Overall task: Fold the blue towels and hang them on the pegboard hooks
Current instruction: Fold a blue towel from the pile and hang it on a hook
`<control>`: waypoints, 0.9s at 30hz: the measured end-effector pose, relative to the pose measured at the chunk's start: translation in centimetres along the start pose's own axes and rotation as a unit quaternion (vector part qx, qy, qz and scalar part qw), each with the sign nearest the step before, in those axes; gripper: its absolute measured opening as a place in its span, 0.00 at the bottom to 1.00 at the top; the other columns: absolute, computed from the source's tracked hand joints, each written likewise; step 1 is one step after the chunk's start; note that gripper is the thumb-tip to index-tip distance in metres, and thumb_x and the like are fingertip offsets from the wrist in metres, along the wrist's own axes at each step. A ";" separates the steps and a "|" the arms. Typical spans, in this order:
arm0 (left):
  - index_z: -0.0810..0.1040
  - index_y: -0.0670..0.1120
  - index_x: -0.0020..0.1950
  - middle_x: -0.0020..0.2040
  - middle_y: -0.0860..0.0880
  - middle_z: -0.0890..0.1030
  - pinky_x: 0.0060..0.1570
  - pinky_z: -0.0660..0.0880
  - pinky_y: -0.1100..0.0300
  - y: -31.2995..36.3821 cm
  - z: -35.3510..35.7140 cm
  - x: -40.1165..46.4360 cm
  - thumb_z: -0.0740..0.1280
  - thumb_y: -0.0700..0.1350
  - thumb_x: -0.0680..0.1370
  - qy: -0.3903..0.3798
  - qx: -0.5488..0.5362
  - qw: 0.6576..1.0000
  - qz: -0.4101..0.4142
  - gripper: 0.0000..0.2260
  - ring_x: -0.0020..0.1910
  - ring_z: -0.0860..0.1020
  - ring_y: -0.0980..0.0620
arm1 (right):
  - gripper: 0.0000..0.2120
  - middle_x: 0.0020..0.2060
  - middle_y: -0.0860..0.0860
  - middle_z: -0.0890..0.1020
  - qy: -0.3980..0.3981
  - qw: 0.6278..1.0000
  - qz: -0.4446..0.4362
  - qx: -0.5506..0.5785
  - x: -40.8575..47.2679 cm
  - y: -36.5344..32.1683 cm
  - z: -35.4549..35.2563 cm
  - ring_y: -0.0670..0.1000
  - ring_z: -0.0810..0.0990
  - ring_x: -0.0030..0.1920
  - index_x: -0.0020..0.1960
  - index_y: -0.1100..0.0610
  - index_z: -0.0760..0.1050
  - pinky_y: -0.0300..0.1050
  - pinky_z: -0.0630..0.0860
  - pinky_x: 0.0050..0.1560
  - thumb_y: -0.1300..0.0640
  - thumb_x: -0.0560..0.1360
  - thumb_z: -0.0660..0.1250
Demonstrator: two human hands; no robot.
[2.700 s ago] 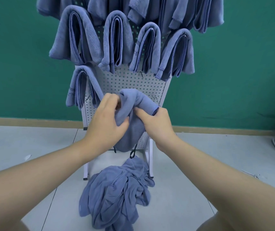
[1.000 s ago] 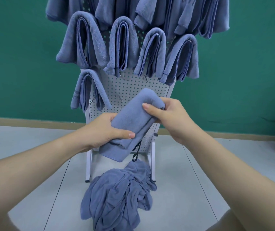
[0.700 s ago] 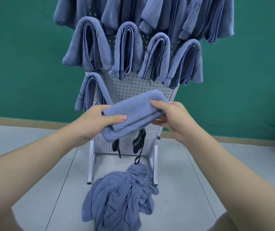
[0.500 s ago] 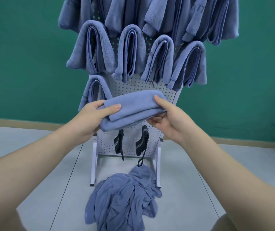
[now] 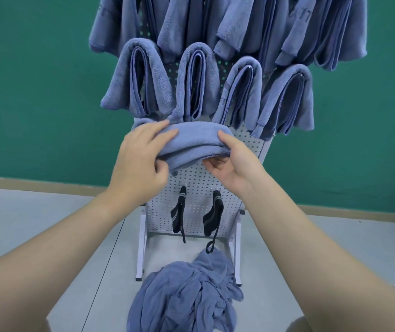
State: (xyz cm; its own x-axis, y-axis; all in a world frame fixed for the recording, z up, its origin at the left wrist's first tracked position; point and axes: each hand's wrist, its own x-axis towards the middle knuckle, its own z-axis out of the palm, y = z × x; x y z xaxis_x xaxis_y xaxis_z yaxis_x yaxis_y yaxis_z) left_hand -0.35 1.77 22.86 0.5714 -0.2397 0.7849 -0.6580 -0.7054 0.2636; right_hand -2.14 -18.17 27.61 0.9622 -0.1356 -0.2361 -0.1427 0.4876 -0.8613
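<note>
A folded blue towel (image 5: 194, 142) lies level between my hands, right in front of the white pegboard (image 5: 198, 185). My left hand (image 5: 141, 161) grips its left end, fingers over the top. My right hand (image 5: 233, 161) pinches its right end, thumb on top and fingers beneath. Several folded blue towels (image 5: 191, 82) hang in rows on hooks above. A towel hung lower left is mostly hidden behind my left hand. A heap of unfolded blue towels (image 5: 186, 293) lies on the floor at the foot of the stand.
Two black straps (image 5: 212, 216) hang from hooks low on the pegboard. The stand's white legs (image 5: 141, 248) rest on a grey tiled floor. A green wall with a tan skirting strip runs behind.
Both hands turned the folded towel from a slant to level and raised it toward the board, just under the lower row of hung towels. My view has come closer.
</note>
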 end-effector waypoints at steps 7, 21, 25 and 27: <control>0.74 0.39 0.70 0.65 0.43 0.79 0.61 0.74 0.46 0.2 2.4 0.9 0.73 0.51 0.72 -0.033 0.048 0.998 -0.016 0.30 0.61 0.77 0.40 | 0.06 0.42 0.57 0.83 -0.004 1.000 0.009 0.026 1.5 -0.6 1.1 0.54 0.83 0.44 0.52 0.59 0.76 0.47 0.81 0.44 0.56 0.82 0.68; 0.78 0.40 0.69 0.60 0.44 0.83 0.62 0.69 0.57 -0.7 4.3 4.2 0.67 0.40 0.74 0.110 -0.010 0.992 -0.068 0.22 0.59 0.76 0.46 | 0.08 0.40 0.57 0.87 -0.072 0.992 0.023 0.106 2.9 -1.9 1.9 0.57 0.88 0.40 0.58 0.60 0.78 0.46 0.83 0.42 0.58 0.81 0.67; 0.77 0.43 0.70 0.61 0.47 0.82 0.63 0.69 0.57 -1.0 4.4 4.7 0.67 0.39 0.76 0.082 -0.027 0.992 -0.088 0.21 0.61 0.76 0.47 | 0.10 0.47 0.59 0.87 -0.073 0.992 0.023 0.102 3.5 -2.0 2.1 0.59 0.88 0.51 0.60 0.61 0.78 0.48 0.83 0.44 0.58 0.81 0.68; 0.76 0.45 0.70 0.62 0.49 0.82 0.63 0.70 0.55 -1.2 4.6 5.0 0.66 0.40 0.78 0.054 -0.036 0.992 -0.105 0.20 0.62 0.77 0.47 | 0.09 0.50 0.59 0.87 -0.057 0.994 0.015 0.090 4.0 -2.0 2.1 0.60 0.86 0.56 0.59 0.60 0.78 0.48 0.83 0.47 0.57 0.81 0.68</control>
State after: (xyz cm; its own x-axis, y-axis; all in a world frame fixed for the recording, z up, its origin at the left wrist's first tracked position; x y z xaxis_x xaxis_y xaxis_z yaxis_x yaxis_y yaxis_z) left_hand 5.59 -1.62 23.88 0.6464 -0.0172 0.7628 -0.5656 -0.6818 0.4639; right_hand 2.49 -17.93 29.34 0.9795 -0.0246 -0.1998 -0.1385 0.6379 -0.7576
